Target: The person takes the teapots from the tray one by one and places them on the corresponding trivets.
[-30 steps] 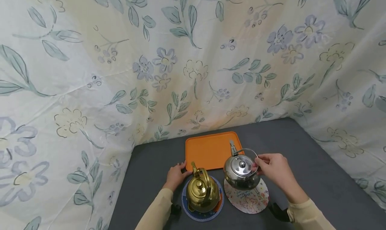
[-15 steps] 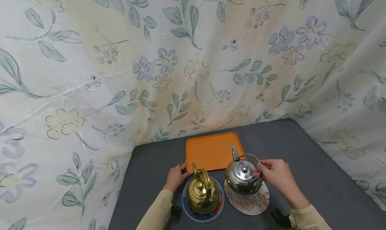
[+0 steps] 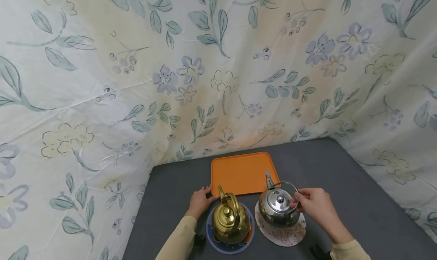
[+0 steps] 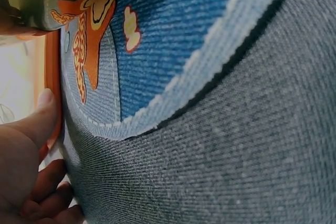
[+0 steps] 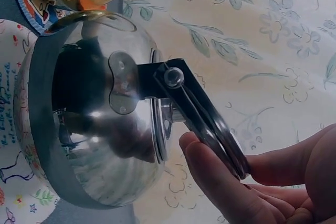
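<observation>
A silver kettle [image 3: 279, 207] is over the round white floral mat [image 3: 295, 239], its base overlapping the mat in the head view. My right hand [image 3: 315, 205] pinches the kettle's tilted hoop handle [image 5: 210, 124] between thumb and fingers, and the lid is on. My left hand [image 3: 199, 202] rests at the near left corner of the orange tray [image 3: 244, 173], its thumb [image 4: 46, 103] on the tray's rim. Just right of that hand, a gold kettle [image 3: 230, 224] stands on a round blue patterned mat [image 3: 213, 245].
A dark grey tabletop [image 3: 177, 180] bears everything. Behind and beside it hangs a floral cloth [image 3: 218, 101], close along the table's back edge. The gold and silver kettles stand side by side, both spouts pointing toward the tray.
My right hand has brought the silver kettle down and nearer to me, further over the floral mat. My left hand stays at the tray's corner; the gold kettle has not moved.
</observation>
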A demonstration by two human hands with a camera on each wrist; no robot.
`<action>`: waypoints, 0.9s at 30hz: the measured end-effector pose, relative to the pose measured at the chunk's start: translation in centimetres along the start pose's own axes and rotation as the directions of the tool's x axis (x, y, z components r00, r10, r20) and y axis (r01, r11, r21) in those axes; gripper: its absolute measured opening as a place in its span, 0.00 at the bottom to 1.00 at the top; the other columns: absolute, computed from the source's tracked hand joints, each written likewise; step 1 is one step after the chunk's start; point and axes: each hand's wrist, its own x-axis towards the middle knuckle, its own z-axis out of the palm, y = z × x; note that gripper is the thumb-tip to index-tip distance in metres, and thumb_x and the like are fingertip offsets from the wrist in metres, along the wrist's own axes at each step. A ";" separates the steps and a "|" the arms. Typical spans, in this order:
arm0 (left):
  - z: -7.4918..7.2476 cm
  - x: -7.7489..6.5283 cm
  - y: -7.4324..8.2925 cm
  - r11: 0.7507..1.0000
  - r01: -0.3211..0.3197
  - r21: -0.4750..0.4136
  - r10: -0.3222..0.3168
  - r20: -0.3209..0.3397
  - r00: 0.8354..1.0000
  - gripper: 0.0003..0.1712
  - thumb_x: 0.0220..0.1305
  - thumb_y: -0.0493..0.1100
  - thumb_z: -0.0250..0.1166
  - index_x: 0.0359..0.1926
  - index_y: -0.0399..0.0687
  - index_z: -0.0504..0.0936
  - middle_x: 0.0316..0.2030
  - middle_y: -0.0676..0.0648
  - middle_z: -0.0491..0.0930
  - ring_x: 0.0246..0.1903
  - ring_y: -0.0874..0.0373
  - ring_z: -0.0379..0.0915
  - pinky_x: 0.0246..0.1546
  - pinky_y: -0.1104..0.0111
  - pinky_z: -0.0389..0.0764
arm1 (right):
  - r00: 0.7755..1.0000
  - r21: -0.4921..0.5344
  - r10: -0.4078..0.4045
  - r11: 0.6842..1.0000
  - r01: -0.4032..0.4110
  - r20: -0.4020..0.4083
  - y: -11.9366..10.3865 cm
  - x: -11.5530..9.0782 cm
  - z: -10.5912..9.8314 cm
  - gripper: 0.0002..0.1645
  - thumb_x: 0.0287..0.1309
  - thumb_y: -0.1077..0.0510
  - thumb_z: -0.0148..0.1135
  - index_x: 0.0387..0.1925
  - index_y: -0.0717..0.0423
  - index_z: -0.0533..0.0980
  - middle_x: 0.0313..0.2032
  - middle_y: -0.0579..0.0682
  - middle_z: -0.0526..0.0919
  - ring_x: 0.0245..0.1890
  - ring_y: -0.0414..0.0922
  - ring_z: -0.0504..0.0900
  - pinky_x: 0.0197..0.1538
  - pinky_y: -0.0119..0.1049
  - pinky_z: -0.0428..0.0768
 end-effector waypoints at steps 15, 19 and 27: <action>-0.2 0.1 0.3 1.000 0.012 0.004 -0.012 0.008 1.000 0.41 0.62 0.58 0.70 0.72 0.50 0.72 0.64 0.40 0.77 0.67 0.35 0.68 0.64 0.39 0.69 | 1.000 0.053 0.018 0.998 -0.019 0.019 0.9 0.1 0.5 0.20 0.68 0.64 0.57 0.52 0.81 0.77 0.30 0.56 0.89 0.27 0.45 0.89 0.30 0.36 0.87; -0.1 0.1 0.3 1.000 0.008 0.006 -0.008 0.000 1.000 0.40 0.61 0.58 0.71 0.71 0.50 0.72 0.64 0.40 0.77 0.67 0.37 0.69 0.64 0.39 0.69 | 0.999 0.052 0.029 0.998 -0.031 0.031 0.9 0.0 0.6 0.20 0.69 0.64 0.57 0.52 0.81 0.77 0.31 0.56 0.89 0.27 0.46 0.89 0.30 0.36 0.87; -0.2 -0.1 0.3 1.000 0.019 0.002 -0.019 0.002 1.000 0.40 0.61 0.58 0.71 0.71 0.49 0.73 0.64 0.40 0.77 0.67 0.37 0.69 0.65 0.39 0.68 | 0.998 0.048 0.050 0.997 -0.052 0.043 0.9 0.0 0.6 0.20 0.68 0.64 0.57 0.51 0.81 0.77 0.31 0.55 0.89 0.27 0.46 0.89 0.30 0.37 0.87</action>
